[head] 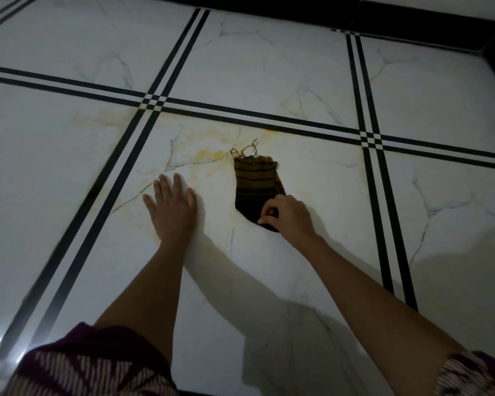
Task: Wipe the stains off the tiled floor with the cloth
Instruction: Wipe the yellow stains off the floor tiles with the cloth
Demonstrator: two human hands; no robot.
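A dark brown and yellow striped cloth with frayed threads lies flat on the white marble-look tiled floor. My right hand pinches the cloth's near corner with curled fingers. My left hand rests flat on the tile, fingers straight, to the left of the cloth and apart from it. Yellow stains spread across the tile just beyond my left hand and left of the cloth's far end. Fainter yellow smears reach toward the tile crossing.
Double black lines mark the tile borders and cross at the upper left and at the right. A black skirting strip runs along the far edge. My patterned maroon sleeves fill the bottom corners.
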